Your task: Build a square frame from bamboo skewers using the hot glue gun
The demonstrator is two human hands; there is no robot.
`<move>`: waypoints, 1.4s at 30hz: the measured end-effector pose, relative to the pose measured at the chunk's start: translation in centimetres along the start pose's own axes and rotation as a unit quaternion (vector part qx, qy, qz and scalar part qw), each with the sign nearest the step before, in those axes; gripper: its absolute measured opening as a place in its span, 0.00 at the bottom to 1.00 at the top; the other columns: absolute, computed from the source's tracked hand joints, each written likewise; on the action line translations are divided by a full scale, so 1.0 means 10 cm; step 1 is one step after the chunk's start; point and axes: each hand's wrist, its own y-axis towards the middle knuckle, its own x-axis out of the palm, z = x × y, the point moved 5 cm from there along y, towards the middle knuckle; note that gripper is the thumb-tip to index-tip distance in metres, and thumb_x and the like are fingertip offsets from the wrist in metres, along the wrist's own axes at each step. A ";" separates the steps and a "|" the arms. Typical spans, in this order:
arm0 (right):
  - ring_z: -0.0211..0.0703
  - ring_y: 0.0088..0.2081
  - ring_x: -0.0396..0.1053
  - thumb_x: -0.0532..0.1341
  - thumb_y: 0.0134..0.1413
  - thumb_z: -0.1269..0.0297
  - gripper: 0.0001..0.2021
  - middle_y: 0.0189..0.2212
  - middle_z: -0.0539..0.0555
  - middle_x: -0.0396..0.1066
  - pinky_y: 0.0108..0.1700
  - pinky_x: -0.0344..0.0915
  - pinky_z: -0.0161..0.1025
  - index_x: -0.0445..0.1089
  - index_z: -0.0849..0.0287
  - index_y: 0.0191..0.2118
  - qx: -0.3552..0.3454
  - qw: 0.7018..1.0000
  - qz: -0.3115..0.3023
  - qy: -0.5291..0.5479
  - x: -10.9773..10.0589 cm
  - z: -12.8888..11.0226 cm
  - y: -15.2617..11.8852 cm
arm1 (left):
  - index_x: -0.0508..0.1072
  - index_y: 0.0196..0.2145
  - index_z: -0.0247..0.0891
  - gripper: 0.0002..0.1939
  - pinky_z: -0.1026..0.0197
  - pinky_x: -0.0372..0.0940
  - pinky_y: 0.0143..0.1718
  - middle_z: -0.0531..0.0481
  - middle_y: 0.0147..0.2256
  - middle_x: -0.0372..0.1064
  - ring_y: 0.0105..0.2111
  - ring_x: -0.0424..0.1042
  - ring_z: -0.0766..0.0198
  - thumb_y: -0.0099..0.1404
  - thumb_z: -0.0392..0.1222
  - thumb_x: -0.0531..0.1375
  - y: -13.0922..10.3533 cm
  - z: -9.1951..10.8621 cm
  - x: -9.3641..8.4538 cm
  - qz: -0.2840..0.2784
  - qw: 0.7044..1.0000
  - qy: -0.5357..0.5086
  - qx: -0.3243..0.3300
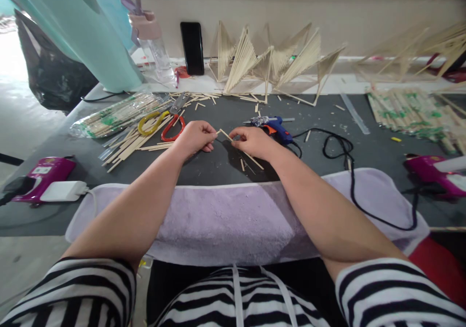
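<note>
Close together over the dark tabletop, both of my hands pinch thin wooden sticks. My left hand point(198, 138) grips the end of a short stick, mostly hidden by the fingertips. Between finger and thumb of my right hand point(251, 141) is a longer wooden stick point(254, 161), which slants down to the right under the palm. The two pieces meet at an angle between my hands; I cannot tell whether they are joined. Just beyond my right hand lies a blue glue gun point(278, 128). Red-and-yellow-handled scissors point(173, 127) lie left of my left hand.
Loose sticks point(133, 140) and a plastic-wrapped bundle point(116, 113) lie left. Fan-shaped stick structures point(269, 65) stand at the back beside a phone point(192, 48) and a bottle point(153, 48). A black cord point(353, 186) crosses the lavender towel point(225, 220). Wrapped sticks point(407, 113) lie right.
</note>
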 end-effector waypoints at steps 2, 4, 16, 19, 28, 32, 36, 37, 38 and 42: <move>0.39 0.31 0.65 0.61 0.54 0.67 0.12 0.30 0.51 0.72 0.37 0.59 0.37 0.77 0.58 0.45 0.000 1.000 -0.002 -0.001 0.00 0.01 0.00 | 0.70 0.29 0.36 0.05 0.69 0.66 0.21 0.57 0.16 0.64 0.17 0.69 0.70 0.60 0.32 0.63 -0.01 0.01 0.00 0.002 1.000 -0.001 -0.002; 0.39 0.31 0.65 0.61 0.54 0.67 0.12 0.30 0.51 0.72 0.37 0.59 0.37 0.77 0.58 0.44 0.000 1.000 -0.001 0.001 0.01 0.01 0.01 | 0.70 0.28 0.36 0.06 0.70 0.66 0.21 0.57 0.16 0.65 0.17 0.69 0.70 0.60 0.33 0.64 -0.01 0.01 0.00 0.003 1.000 0.003 -0.002; 0.38 0.30 0.64 0.62 0.54 0.67 0.12 0.30 0.50 0.72 0.36 0.58 0.36 0.77 0.59 0.44 0.004 1.000 -0.004 0.007 0.00 0.01 0.00 | 0.70 0.28 0.36 0.05 0.69 0.65 0.20 0.57 0.15 0.65 0.16 0.69 0.70 0.60 0.32 0.63 -0.02 0.02 0.00 0.005 1.000 0.008 -0.001; 0.38 0.31 0.65 0.62 0.54 0.67 0.12 0.30 0.50 0.72 0.37 0.58 0.36 0.77 0.59 0.44 0.001 1.000 -0.001 0.006 0.00 0.01 0.00 | 0.70 0.28 0.36 0.06 0.69 0.65 0.21 0.56 0.15 0.65 0.16 0.69 0.70 0.60 0.32 0.63 -0.02 0.02 0.00 0.005 1.000 0.010 -0.003; 0.38 0.30 0.64 0.62 0.53 0.67 0.11 0.30 0.50 0.72 0.36 0.58 0.36 0.77 0.58 0.43 -0.002 1.000 0.000 0.011 0.01 0.03 0.01 | 0.70 0.28 0.36 0.05 0.70 0.65 0.20 0.56 0.16 0.65 0.16 0.69 0.70 0.60 0.32 0.63 -0.02 0.01 0.00 0.006 1.000 0.006 -0.006; 0.38 0.30 0.64 0.62 0.54 0.67 0.11 0.29 0.50 0.71 0.36 0.58 0.36 0.77 0.57 0.43 0.002 1.000 0.000 0.008 0.02 0.04 0.02 | 0.70 0.28 0.36 0.06 0.70 0.65 0.21 0.57 0.16 0.65 0.17 0.69 0.70 0.60 0.33 0.65 -0.02 0.01 0.00 0.008 1.000 0.006 -0.010; 0.38 0.30 0.64 0.62 0.53 0.67 0.11 0.29 0.50 0.71 0.36 0.58 0.36 0.77 0.57 0.43 0.005 1.000 0.002 0.010 0.02 0.04 0.02 | 0.70 0.29 0.36 0.06 0.70 0.66 0.21 0.56 0.17 0.66 0.17 0.69 0.71 0.59 0.33 0.66 -0.01 0.00 0.00 0.007 1.000 0.005 -0.008; 0.38 0.29 0.64 0.62 0.53 0.67 0.11 0.29 0.50 0.71 0.36 0.58 0.36 0.77 0.57 0.43 0.004 1.000 0.002 0.011 0.02 0.03 0.02 | 0.70 0.29 0.36 0.06 0.70 0.66 0.21 0.56 0.17 0.66 0.17 0.69 0.70 0.59 0.33 0.65 0.00 0.00 0.00 0.006 1.000 0.004 -0.007; 0.38 0.29 0.64 0.62 0.53 0.67 0.11 0.29 0.50 0.71 0.36 0.58 0.36 0.77 0.58 0.43 0.003 1.000 0.003 0.011 0.02 0.03 0.02 | 0.70 0.29 0.36 0.06 0.70 0.66 0.21 0.57 0.17 0.66 0.17 0.69 0.70 0.59 0.33 0.65 0.00 0.00 0.00 0.006 1.000 0.004 -0.005; 0.38 0.29 0.64 0.62 0.53 0.67 0.11 0.29 0.50 0.71 0.35 0.58 0.36 0.77 0.57 0.43 0.004 1.000 -0.002 0.004 0.01 0.02 0.01 | 0.70 0.29 0.36 0.05 0.69 0.66 0.21 0.56 0.17 0.66 0.17 0.69 0.69 0.60 0.32 0.64 0.01 -0.01 0.00 0.003 1.000 0.006 0.001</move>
